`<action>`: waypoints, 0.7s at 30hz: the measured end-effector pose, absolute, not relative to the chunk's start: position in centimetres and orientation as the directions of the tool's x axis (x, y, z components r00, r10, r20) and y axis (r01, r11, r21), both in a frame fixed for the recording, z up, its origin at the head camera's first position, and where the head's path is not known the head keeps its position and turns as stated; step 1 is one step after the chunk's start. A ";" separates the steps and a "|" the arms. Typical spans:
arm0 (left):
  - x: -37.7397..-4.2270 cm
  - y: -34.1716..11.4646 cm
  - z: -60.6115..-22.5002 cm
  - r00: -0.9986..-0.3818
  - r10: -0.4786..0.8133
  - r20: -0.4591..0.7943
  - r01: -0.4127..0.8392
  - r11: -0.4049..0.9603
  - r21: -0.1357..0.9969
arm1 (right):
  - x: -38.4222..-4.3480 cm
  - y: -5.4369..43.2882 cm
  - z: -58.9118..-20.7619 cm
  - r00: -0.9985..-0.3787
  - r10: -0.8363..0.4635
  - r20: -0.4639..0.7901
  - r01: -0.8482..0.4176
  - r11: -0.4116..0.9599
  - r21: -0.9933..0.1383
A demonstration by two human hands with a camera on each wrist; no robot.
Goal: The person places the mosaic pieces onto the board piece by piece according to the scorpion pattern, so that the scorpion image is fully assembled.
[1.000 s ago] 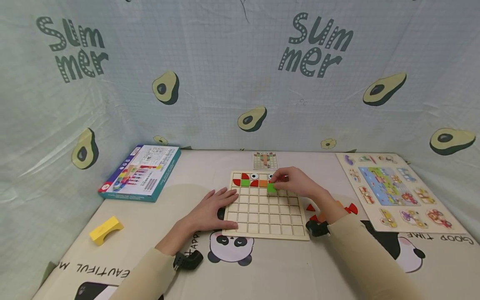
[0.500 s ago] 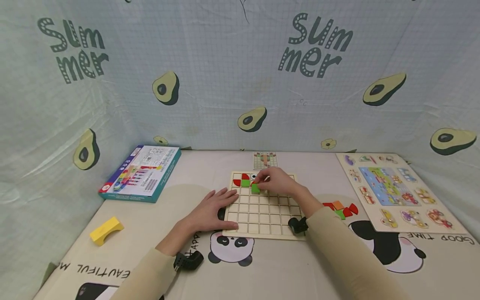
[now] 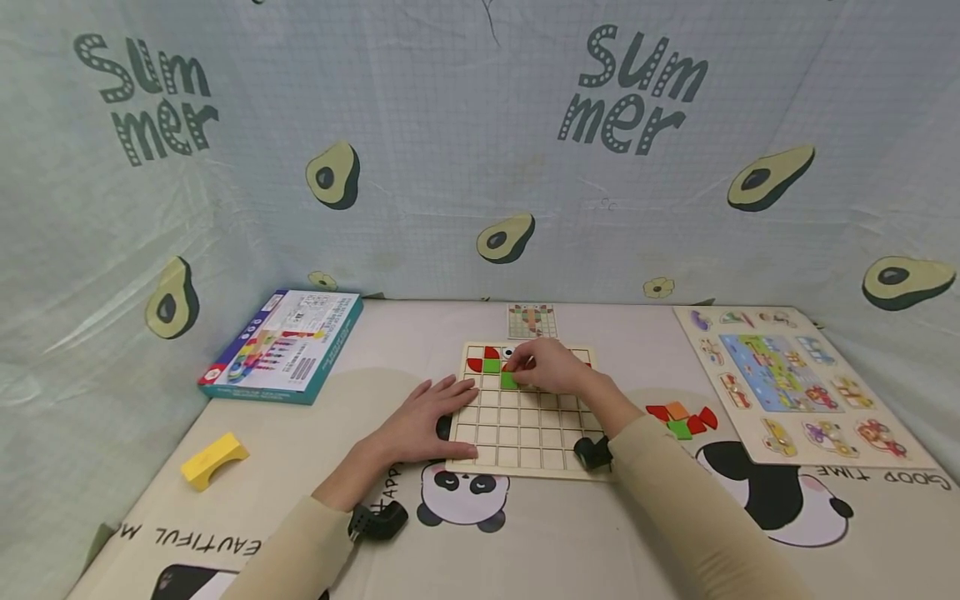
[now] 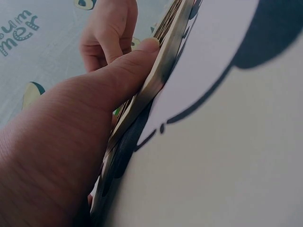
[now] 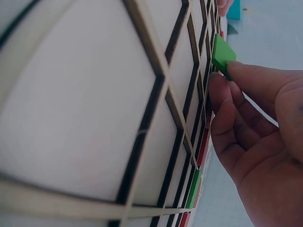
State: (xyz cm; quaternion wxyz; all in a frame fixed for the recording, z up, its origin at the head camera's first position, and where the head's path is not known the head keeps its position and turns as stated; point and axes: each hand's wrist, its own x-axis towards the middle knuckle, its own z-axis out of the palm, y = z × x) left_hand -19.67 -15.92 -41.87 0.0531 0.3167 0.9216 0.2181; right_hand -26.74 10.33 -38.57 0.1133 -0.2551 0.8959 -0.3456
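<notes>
A pale wooden grid board [image 3: 528, 458] lies on the table, with red quarter-round and green square tiles in its far rows. My right hand [image 3: 551, 367] pinches a green square tile [image 5: 222, 56] between thumb and fingers over the third column from the left. In the right wrist view that tile is tilted against the grid. My left hand [image 3: 427, 418] rests at the board's left edge, fingers spread and straight, with its thumb [image 4: 142, 49] lying over the near rim. Part of the far rows is hidden behind my right hand.
Right of the board lies a small pile of loose red, orange and green tiles [image 3: 679, 429]. A pattern card [image 3: 532, 321] is behind the board. A picture puzzle board [image 3: 798, 383] lies right; a boxed toy [image 3: 285, 346] and yellow arch block [image 3: 213, 461] lie left.
My right hand has moved left along the board with the green tile, then lowered it slightly. The loose tiles at right have come into fuller view. My left hand has stayed put.
</notes>
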 end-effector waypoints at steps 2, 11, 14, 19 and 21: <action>-19.7 -15.9 -41.9 -0.793 0.607 0.042 0.561 0.702 0.437 | -26.7 10.3 -38.5 -0.844 -0.536 -0.029 -0.382 0.639 -0.668; -19.6 -16.0 -41.9 -0.793 0.607 0.045 0.562 0.701 0.439 | -26.6 10.6 -38.2 -0.862 -0.506 -0.034 -0.362 0.661 -0.658; -19.6 -16.0 -41.8 -0.793 0.608 0.046 0.562 0.700 0.441 | -26.6 11.0 -37.9 -0.868 -0.496 -0.031 -0.354 0.661 -0.661; -19.6 -16.0 -41.8 -0.794 0.607 0.040 0.560 0.703 0.438 | -26.6 11.8 -37.3 -0.870 -0.492 -0.003 -0.366 0.651 -0.665; -19.6 -16.0 -41.8 -0.794 0.606 0.039 0.558 0.704 0.440 | -26.4 12.2 -36.9 -0.870 -0.494 0.010 -0.373 0.642 -0.670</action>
